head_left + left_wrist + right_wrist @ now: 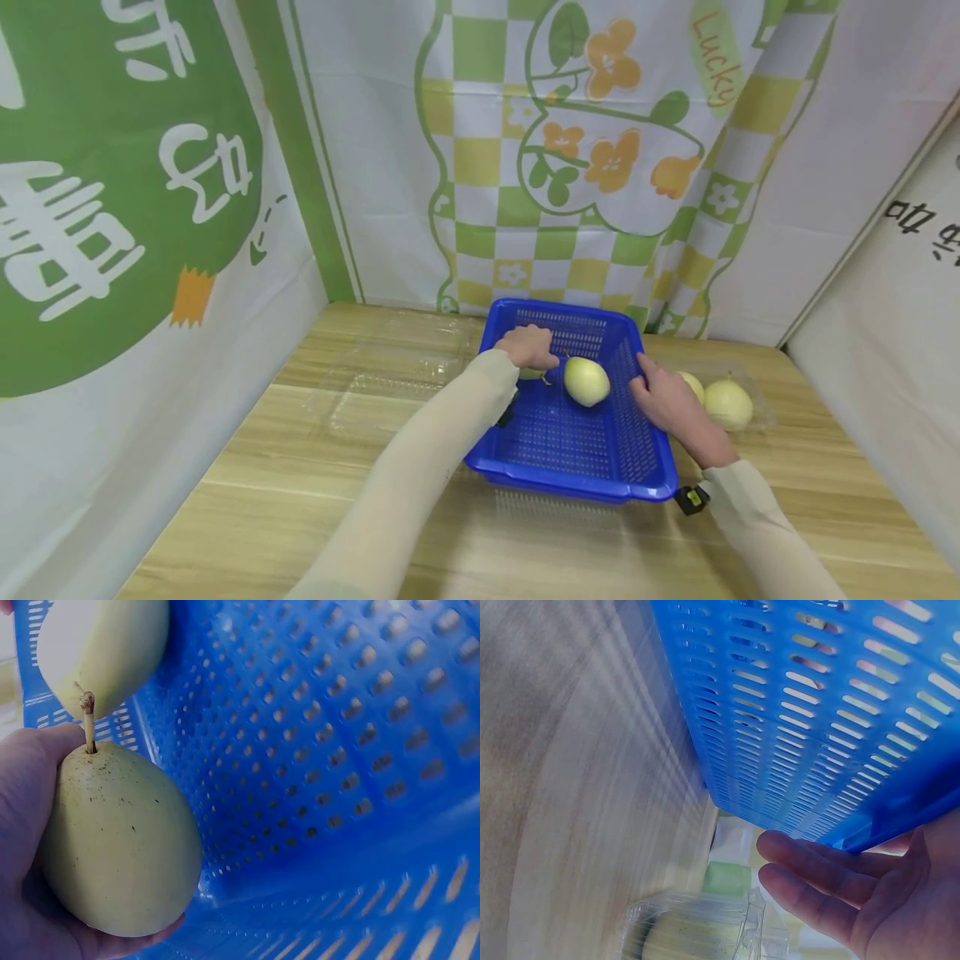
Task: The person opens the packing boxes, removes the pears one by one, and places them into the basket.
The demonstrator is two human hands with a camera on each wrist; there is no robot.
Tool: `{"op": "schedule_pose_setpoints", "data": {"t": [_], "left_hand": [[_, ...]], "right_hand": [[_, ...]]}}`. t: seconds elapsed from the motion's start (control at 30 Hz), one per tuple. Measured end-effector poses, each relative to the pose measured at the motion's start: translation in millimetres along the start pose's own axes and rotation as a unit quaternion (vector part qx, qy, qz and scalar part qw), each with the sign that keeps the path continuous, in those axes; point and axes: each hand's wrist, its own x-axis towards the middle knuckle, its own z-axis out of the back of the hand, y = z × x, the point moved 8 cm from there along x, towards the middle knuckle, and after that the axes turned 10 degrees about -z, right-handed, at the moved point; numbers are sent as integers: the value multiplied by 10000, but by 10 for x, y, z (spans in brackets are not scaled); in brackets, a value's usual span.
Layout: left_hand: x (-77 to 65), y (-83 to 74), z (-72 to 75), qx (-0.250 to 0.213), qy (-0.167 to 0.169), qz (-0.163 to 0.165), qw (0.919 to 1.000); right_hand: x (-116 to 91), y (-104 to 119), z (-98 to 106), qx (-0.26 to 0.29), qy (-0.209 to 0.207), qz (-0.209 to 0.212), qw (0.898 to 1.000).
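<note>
Inside the blue plastic basket (547,482), my left hand (528,346) grips a pale yellow-green pear (124,840) from the side, its short stem pointing up in the left wrist view. A second pear (587,382) lies in the basket just right of that hand. My right hand (663,400) holds the basket's right rim, with the thumb over the edge. In the right wrist view its fingers (817,874) lie on the outside, below the rim, against the slotted wall.
Right of the basket stands a clear plastic container (754,922) with two pears (727,405) showing. An opened clear plastic box (386,400) lies on the wooden table (247,517) at left. Printed curtains (480,158) hang close behind and at both sides.
</note>
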Motion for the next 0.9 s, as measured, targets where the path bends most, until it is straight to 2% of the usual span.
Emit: {"op": "schedule_pose_setpoints", "data": {"t": [0.17,0.47,0.63,0.9], "left_hand": [[26,5,-12,-107,-36,4,9999],[100,-19,-76,124,-13,-63,9999],[134,3,-108,96,-9,-28,9999],[104,-12,-90,45,-5,-82,10000]], "right_hand": [[-1,-10,-5,-10,-5,21,10000],[-1,-4,10,11,-10,31,10000],[1,-11,-1,10,-2,23,10000],[14,-22,-15,-38,9,2,10000]]}}
